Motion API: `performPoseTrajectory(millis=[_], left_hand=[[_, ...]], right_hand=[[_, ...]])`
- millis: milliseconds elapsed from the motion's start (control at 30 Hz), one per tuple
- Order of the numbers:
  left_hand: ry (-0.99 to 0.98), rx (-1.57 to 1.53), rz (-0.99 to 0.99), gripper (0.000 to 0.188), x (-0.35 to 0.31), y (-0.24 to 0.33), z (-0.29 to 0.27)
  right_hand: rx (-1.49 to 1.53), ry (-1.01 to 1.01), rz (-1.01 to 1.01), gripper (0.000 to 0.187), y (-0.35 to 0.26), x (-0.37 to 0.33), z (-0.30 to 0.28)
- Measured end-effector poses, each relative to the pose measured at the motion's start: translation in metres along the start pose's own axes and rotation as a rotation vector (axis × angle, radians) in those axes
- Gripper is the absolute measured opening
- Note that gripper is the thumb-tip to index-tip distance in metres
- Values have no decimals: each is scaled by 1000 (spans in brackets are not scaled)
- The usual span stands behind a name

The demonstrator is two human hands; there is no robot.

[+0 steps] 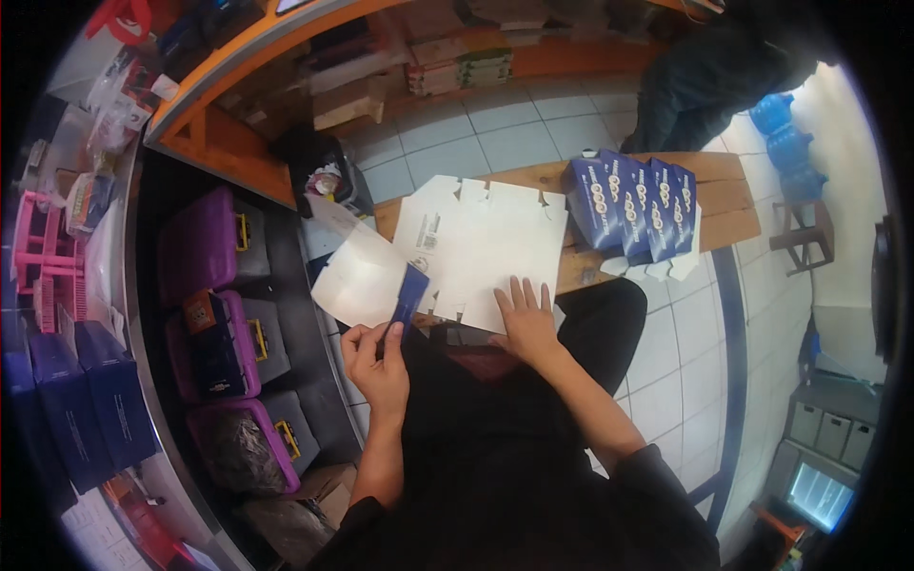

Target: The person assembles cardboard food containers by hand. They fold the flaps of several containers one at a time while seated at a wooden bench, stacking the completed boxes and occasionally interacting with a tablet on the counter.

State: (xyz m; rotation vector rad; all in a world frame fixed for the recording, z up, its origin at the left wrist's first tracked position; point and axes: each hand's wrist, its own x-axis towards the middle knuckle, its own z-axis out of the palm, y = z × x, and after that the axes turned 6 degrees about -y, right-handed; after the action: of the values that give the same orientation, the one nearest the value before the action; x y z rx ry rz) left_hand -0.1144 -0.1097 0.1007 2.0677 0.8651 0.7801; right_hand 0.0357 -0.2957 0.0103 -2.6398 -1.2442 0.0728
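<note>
A flat carton blank (495,238), white on its upper side with notched edges, lies on a wooden bench (733,195) in front of me. My right hand (528,324) rests on its near right part with the fingers spread. At the blank's left is a raised, bent white cardboard panel (367,276) with a dark blue flap (410,295). My left hand (379,357) pinches the lower end of that flap. I cannot tell whether this panel joins the flat blank. To the right, several dark blue printed cartons (624,205) lean in an overlapping row.
Grey bins with purple lids (249,343) line the left side, beside a counter holding blue boxes (114,395) and a pink basket (48,247). A waste bin (343,176) stands beyond the bench. A person (700,76) is at the far right, near blue water bottles (788,143) and a stool (803,236).
</note>
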Motion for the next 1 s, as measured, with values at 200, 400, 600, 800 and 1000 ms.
performPoseTrajectory(millis=[200, 400, 600, 800, 1000], left_hand=[[90, 57, 22, 16, -5, -11, -10], [236, -2, -83, 15, -9, -20, -19], [-127, 177, 288, 13, -10, -11, 39], [-700, 313, 118, 24, -31, -31, 110], [-315, 66, 168, 40, -23, 12, 61]], right_hand=[[54, -380, -89, 31, 21, -7, 32], [380, 161, 198, 18, 26, 6, -44], [792, 729, 379, 15, 11, -15, -157], [525, 549, 156, 17, -22, -33, -185], [1310, 372, 467, 17, -29, -43, -154]])
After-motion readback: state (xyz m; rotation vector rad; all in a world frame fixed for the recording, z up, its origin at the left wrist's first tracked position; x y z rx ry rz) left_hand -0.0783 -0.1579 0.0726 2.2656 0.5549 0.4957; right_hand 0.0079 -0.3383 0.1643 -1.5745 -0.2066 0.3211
